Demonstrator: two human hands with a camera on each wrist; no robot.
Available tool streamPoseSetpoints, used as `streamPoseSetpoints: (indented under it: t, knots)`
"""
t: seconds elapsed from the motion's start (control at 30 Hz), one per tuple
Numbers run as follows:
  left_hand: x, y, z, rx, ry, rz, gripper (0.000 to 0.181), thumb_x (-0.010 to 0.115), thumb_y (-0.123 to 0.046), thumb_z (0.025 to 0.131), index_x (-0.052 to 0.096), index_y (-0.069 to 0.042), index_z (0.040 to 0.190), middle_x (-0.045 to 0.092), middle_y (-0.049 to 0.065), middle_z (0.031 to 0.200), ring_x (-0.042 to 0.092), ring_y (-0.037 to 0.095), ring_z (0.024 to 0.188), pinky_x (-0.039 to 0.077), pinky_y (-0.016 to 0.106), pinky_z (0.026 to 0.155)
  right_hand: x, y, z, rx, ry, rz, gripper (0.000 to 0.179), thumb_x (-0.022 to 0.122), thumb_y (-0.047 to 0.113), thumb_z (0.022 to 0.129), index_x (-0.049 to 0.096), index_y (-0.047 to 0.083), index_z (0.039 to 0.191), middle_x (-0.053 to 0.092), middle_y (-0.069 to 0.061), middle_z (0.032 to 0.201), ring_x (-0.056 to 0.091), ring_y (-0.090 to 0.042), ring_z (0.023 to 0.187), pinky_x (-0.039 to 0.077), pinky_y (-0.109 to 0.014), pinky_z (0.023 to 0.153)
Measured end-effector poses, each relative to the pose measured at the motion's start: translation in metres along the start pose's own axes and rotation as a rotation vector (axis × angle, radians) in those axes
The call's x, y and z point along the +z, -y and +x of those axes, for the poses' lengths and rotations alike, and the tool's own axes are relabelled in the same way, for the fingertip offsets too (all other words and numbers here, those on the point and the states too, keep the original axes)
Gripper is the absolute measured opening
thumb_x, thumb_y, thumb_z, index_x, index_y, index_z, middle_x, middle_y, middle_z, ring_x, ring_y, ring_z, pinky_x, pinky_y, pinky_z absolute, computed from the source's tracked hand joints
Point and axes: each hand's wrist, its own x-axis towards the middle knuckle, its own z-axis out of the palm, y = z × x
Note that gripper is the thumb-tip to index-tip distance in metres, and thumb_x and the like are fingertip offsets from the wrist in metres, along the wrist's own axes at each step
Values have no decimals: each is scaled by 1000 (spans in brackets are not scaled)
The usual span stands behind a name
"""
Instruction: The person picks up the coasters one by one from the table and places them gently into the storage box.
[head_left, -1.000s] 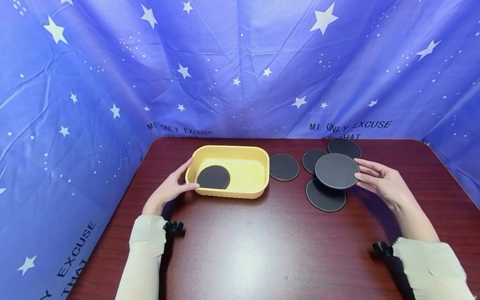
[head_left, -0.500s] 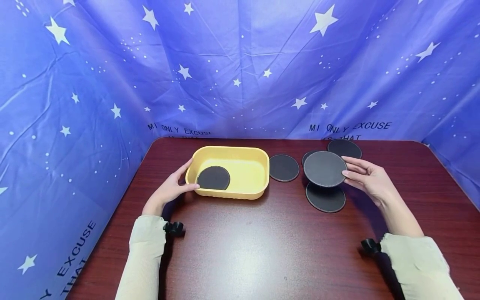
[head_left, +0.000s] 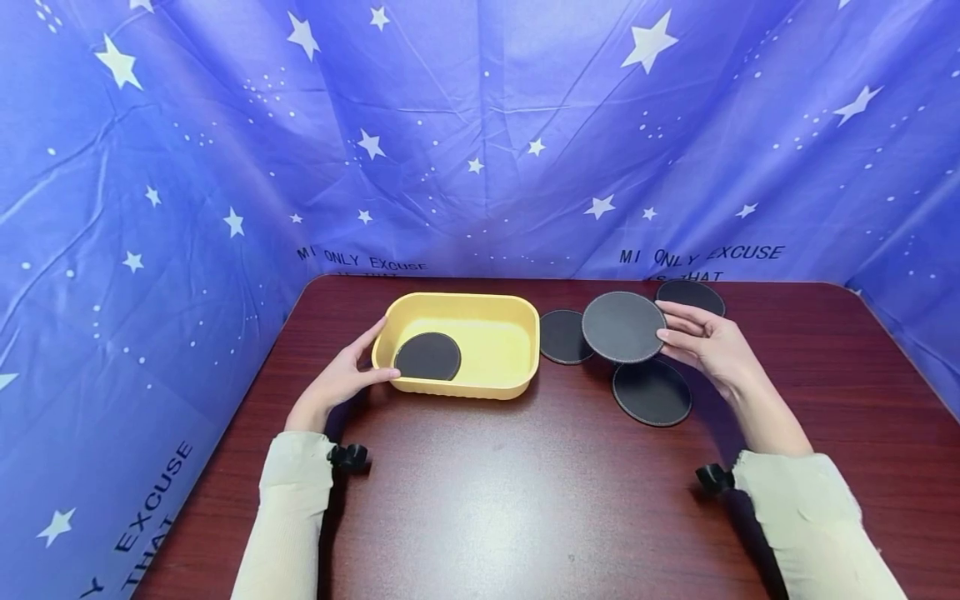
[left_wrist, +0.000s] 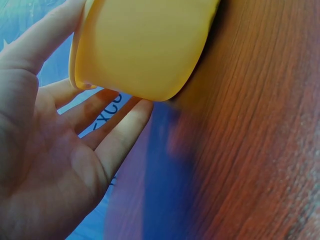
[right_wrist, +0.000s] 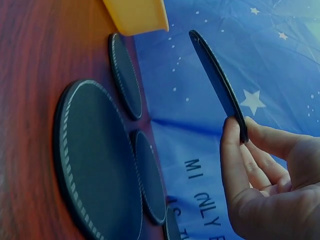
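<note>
My right hand (head_left: 705, 342) pinches a round black coaster (head_left: 624, 327) by its right edge, thumb on one face and fingers on the other. This coaster is above the table, apart from those below, as the right wrist view shows. At the left, my left hand (head_left: 337, 383) grips the left end of a yellow plastic bin (head_left: 495, 387), its thumb at the front rim. One black coaster (head_left: 427, 357) lies inside the bin's left part. Other stitched coasters lie on the table: one beside the bin (head_left: 564, 337), one nearer me (head_left: 651, 393), one at the back (head_left: 691, 297). A further coaster (right_wrist: 149, 177) is hidden in the head view.
The dark red wooden table (head_left: 480, 500) has a rounded far edge. A blue star-printed cloth (head_left: 480, 167) hangs behind it and at both sides. Black wrist cameras (head_left: 348, 457) sit at both sleeves.
My right hand has moved left with the held coaster, from over the right-hand coasters toward the one beside the bin. The left hand and the bin have stayed put.
</note>
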Motion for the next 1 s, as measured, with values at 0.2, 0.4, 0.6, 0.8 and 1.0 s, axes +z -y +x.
streamPoseSetpoints:
  t: [0.2,0.4,0.6,0.8,1.0]
  knots:
    - [0,-1,0,4,2,-2,92,74,-12,89,17,-17,161,18,11,167,27,33,149,31,53,117,10,4,8,-8,28,-1,41,63,-9,92,68,19,122,76,8,105,72,-4,90,60,-20,75]
    - [1,-2,0,12,4,-5,92,74,-11,89,16,-16,161,17,11,168,27,33,149,32,53,116,22,5,16,-3,41,5,40,62,-9,92,67,18,120,76,9,105,72,-4,90,59,-20,76]
    - [0,-2,-1,-5,-3,13,93,75,-14,89,16,-18,161,18,11,167,28,33,149,32,54,117,36,6,23,2,48,0,39,63,-8,91,64,14,124,76,9,105,73,-4,91,59,-20,77]
    - [1,-2,-1,-2,-3,20,93,75,-15,89,16,-19,161,20,12,167,30,33,148,31,54,118,48,6,28,27,44,-31,41,65,-5,92,59,10,129,75,11,104,72,-3,90,59,-20,77]
    - [1,-2,-1,-5,-8,14,93,75,-15,89,17,-19,161,18,10,167,28,33,149,30,54,118,60,4,33,34,54,-48,42,64,-5,92,57,8,132,75,11,104,72,-2,91,59,-20,78]
